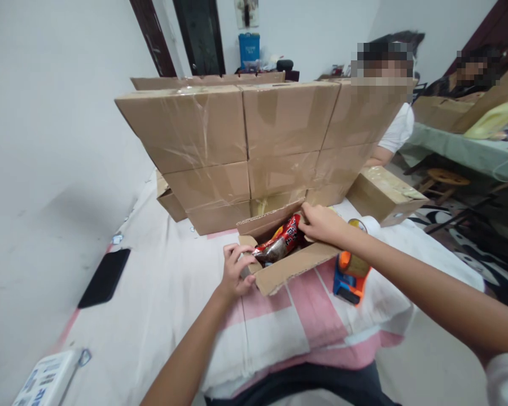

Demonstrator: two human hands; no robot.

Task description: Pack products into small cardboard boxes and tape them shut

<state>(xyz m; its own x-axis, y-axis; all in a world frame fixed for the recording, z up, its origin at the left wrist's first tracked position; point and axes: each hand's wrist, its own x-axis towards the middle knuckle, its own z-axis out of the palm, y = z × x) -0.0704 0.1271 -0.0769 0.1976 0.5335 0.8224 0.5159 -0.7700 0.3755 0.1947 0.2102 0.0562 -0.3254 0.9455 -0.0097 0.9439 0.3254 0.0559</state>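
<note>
An open cardboard box [292, 270] stands on the cloth in front of me, its long flaps spread. Inside lies a shiny red and dark food packet [281, 239] with yellow marks and printed characters. My left hand [235, 270] is closed around the box's left end, fingertips over the end flap and near the packet. At the other end, my right hand [324, 225] reaches in from above with curled fingers on the packet's right end; its fingertips are partly hidden. An orange and blue tape dispenser [351, 276] with a tape roll sits beneath my right forearm.
Behind the box rises a wall of stacked, taped cartons [245, 135]. Another carton [385, 194] stands to the right, near a person in a white sleeve [395, 132]. A black phone-like slab [105, 277] and a white power strip [46, 378] lie left.
</note>
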